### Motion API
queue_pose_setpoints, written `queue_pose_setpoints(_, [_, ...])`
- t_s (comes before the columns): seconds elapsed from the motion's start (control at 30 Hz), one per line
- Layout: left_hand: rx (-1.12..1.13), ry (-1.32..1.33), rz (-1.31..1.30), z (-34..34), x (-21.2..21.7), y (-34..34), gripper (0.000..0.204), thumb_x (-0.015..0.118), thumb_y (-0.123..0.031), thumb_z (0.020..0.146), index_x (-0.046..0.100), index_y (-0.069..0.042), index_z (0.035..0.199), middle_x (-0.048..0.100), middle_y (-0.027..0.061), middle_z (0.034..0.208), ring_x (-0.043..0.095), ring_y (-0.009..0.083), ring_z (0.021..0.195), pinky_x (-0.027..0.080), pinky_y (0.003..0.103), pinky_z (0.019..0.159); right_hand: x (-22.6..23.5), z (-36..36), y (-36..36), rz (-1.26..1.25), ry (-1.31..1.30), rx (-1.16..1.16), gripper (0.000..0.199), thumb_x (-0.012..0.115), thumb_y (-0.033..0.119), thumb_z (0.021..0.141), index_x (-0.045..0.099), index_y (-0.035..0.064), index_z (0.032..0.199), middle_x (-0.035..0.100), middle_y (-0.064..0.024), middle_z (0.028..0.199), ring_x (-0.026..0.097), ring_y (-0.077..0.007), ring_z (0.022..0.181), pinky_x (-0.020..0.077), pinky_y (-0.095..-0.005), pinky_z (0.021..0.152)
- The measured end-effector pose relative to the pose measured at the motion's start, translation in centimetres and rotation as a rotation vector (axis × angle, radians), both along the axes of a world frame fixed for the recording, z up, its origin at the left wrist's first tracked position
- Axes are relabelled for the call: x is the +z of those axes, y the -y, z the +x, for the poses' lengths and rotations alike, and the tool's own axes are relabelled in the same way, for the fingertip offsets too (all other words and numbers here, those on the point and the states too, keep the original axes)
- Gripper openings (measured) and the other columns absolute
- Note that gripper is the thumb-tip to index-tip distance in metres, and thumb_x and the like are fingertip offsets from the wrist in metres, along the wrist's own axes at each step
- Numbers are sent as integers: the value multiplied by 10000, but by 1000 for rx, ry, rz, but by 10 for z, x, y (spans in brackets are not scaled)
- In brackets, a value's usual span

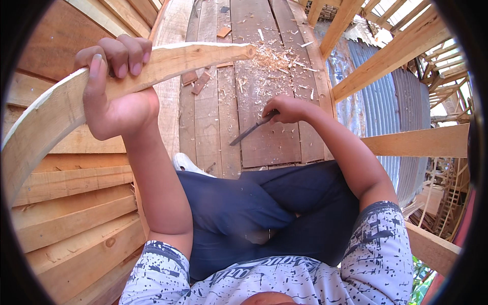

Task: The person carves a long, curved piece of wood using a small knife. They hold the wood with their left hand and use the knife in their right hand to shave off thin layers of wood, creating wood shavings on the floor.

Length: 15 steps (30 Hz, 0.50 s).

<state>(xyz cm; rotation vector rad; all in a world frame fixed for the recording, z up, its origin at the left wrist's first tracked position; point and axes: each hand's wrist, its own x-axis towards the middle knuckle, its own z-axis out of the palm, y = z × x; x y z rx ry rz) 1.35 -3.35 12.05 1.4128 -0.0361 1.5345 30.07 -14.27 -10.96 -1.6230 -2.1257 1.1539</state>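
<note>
- Across the upper left of the view lies a curved plank point(203, 57), bowed along its length, its narrow end toward the middle and its other end running out at the left rim; its upper edge is paler than its broad face.
- The person's two hands are well apart. The left hand point(116, 94) is wrapped around the plank, fingertips bent over the upper edge, thumb lying along the near face.
- The right hand point(286, 109), lower and to the right, is closed around a knife point(248, 133); the slim dark blade points down and left, well apart from the plank. Whether its tip touches the floor cannot be told.
- Below and beyond the narrow end, curled wood shavings point(277, 62) lie heaped and scattered on the plank floor point(267, 140), near some small reddish-brown pieces point(201, 83).
- Nearer the body are dark blue trousers point(229, 201), legs bent, and a white shoe point(188, 164) beside the left forearm.
- Farther out, overlapping boards point(81, 231) line the left side; timber beams point(396, 55) and corrugated metal sheets point(363, 76) stand at the right.
</note>
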Motion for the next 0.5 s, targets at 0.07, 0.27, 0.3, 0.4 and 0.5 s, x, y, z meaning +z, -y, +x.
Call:
queue_pose_setpoints(0.07, [1, 7, -5, 2, 0, 0, 107, 473, -173, 854, 394, -114, 813, 327, 33, 671, 350, 164, 613, 355, 369, 644, -5, 2, -2, 60, 79, -148, 249, 759, 69, 789, 712, 26, 1030, 690, -176, 903, 671, -324, 867, 517, -422, 782])
queue_pose_setpoints(0.27, [12, 13, -62, 4, -2, 1, 118, 506, -182, 829, 406, -140, 784, 310, 17, 668, 338, 162, 628, 337, 347, 676, -2, -10, -13, 240, 62, -297, 231, 726, 64, 807, 710, 15, 1031, 676, -198, 908, 647, -362, 862, 508, -434, 786])
queue_pose_setpoints(0.3, [24, 10, -89, 3, -2, 3, 138, 524, -188, 815, 402, -157, 757, 300, 8, 668, 331, 162, 636, 325, 340, 693, -5, -17, -12, 276, 65, -139, 200, 679, 50, 831, 718, 47, 1027, 696, -169, 927, 660, -348, 887, 518, -435, 796])
queue_pose_setpoints(0.4, [16, 19, -90, 2, -1, 0, 144, 525, -188, 815, 395, -160, 760, 303, 7, 669, 335, 161, 637, 327, 341, 695, -9, -37, -5, 163, 24, 93, 235, 676, 20, 812, 718, 51, 1041, 689, -175, 948, 653, -346, 917, 520, -442, 823])
queue_pose_setpoints(0.5, [0, 22, -84, 8, 1, 1, 146, 522, -191, 818, 390, -162, 763, 303, 7, 669, 339, 163, 640, 328, 342, 697, -32, -27, -8, 334, 214, -263, 251, 667, 6, 820, 713, 54, 1062, 692, -168, 952, 660, -349, 898, 524, -447, 813])
